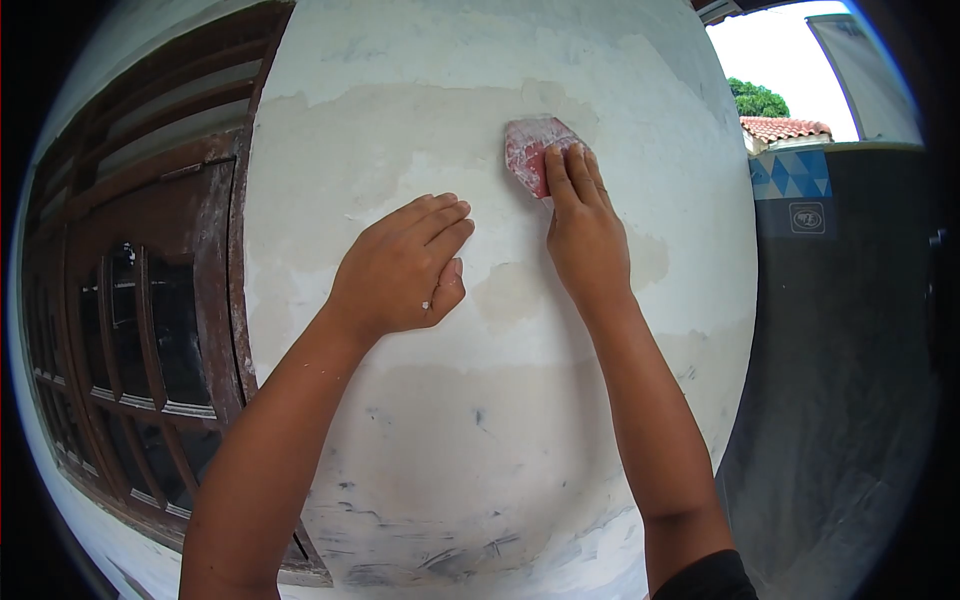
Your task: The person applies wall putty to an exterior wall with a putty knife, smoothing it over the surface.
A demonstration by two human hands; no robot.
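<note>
A red scraper, smeared with white filler, lies against the wall at the upper middle. My right hand grips it, with the fingers pressed on its lower right part; the thumb is hidden. To the left and a little lower, my left hand is at the wall, its fingers close together and slightly bent, the thumb tucked below them. Nothing shows in it, though its palm side is hidden. The pale wall has beige patches, white filler and dark scuffs low down.
A brown wooden door with glass panes and slats stands at the left. On the right are a dark panel and a blue-and-white patterned strip. A tiled roof and a tree show beyond.
</note>
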